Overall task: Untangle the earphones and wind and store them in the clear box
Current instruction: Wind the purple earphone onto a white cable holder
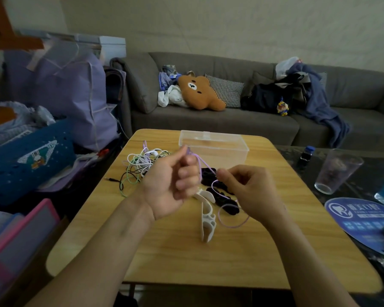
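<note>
Earphones are what I am sorting on this wooden desk [231, 258], and I take the scene from its biggest piece down. The desk carries everything for the job. At its far edge sits the clear box [213, 149], seemingly lidless and with nothing visible inside, which I judge is set there so a wound cord can be dropped straight in. Toward the far left corner lies the tangle [142, 165] of white, green and black cords, a jack plug trailing out toward the left edge; those still wait their turn.

Near the desk's middle lie a white winder [206, 218] and some black winders [226, 202], close under my hands, probably for wrapping.

My left hand [171, 185] is curled into a fist, palm up, around the upper end of the purple earphone cord [228, 224], which I take to be the anchor for winding. My right hand [248, 187] pinches the same cord between thumb and fingertips just beside the left, while the slack hangs in a loop that droops to the desk below the right wrist. I judge the purple set is freed and being wound, so the task is at an early stage.

To the right, a round blue fan [359, 220] bears a tooth logo and print too blurred for me to read. A blue cushion [31, 158] at left shows letters, perhaps "EP".
</note>
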The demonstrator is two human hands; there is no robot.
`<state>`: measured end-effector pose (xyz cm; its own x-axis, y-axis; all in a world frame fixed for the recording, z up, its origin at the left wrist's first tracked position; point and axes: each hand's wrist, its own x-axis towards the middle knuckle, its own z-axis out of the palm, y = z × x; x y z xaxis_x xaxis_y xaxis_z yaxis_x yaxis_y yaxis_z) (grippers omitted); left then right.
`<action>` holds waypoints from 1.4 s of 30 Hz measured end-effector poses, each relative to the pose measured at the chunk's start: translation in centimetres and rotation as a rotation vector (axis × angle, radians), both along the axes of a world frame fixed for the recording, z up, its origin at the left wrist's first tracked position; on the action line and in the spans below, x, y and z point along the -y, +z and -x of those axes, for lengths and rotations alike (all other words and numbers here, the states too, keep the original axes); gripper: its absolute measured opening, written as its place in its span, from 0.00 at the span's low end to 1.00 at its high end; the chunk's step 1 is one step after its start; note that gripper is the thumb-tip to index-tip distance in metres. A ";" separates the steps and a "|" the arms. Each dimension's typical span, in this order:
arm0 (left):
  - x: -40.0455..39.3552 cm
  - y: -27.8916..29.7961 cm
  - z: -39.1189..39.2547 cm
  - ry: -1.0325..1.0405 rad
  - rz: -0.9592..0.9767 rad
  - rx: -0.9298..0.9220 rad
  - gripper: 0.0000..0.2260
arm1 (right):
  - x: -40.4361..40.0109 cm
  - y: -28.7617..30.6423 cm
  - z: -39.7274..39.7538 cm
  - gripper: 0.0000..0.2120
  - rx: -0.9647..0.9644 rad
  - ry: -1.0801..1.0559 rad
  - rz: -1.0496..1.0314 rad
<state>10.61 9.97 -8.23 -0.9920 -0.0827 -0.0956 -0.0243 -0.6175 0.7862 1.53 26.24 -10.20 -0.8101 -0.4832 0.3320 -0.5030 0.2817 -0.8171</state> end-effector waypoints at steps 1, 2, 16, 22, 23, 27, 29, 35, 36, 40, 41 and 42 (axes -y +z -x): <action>0.4 0.1 0.1 0.047 -0.076 -0.029 0.13 | 0.1 0.1 -0.2 0.10 0.025 0.041 -0.021; 0.7 0.1 0.1 0.092 -0.132 -0.059 0.13 | 0.2 0.2 -0.4 0.09 0.041 0.088 -0.042; 0.3 -1.4 0.0 0.332 0.938 -0.246 0.10 | 0.3 1.5 -2.5 0.14 -0.106 0.386 -0.085; -1.5 -1.2 -0.6 -0.022 0.959 -0.094 0.20 | -1.3 1.5 -0.3 0.15 0.029 0.269 0.089; -1.5 -1.1 -0.6 -0.034 0.937 -0.069 0.19 | -1.5 1.6 -0.1 0.16 0.054 0.242 0.117; -0.6 -0.8 -0.3 0.023 0.763 -0.028 0.14 | -1.8 1.1 0.7 0.19 0.063 0.108 0.095; -0.2 -0.6 -0.2 -0.037 0.530 0.014 0.12 | -1.6 0.7 0.7 0.17 0.051 0.071 0.099; 0.3 -0.9 -0.6 -0.177 0.590 0.135 0.08 | -0.9 0.7 0.7 0.16 0.011 -0.097 0.319; 0.2 -1.0 -0.7 -0.190 0.595 0.145 0.09 | -0.8 0.7 0.6 0.16 -0.005 -0.096 0.332; -0.1 -1.0 -0.7 -0.186 0.453 0.141 0.10 | -0.8 0.6 0.4 0.13 -0.012 -0.121 0.390; -0.1 -0.9 -0.7 -0.184 0.417 0.138 0.10 | -0.8 0.6 0.5 0.13 -0.006 -0.128 0.398; -0.1 -0.9 -0.7 -0.187 0.406 0.136 0.10 | -0.8 0.5 0.6 0.13 -0.001 -0.132 0.402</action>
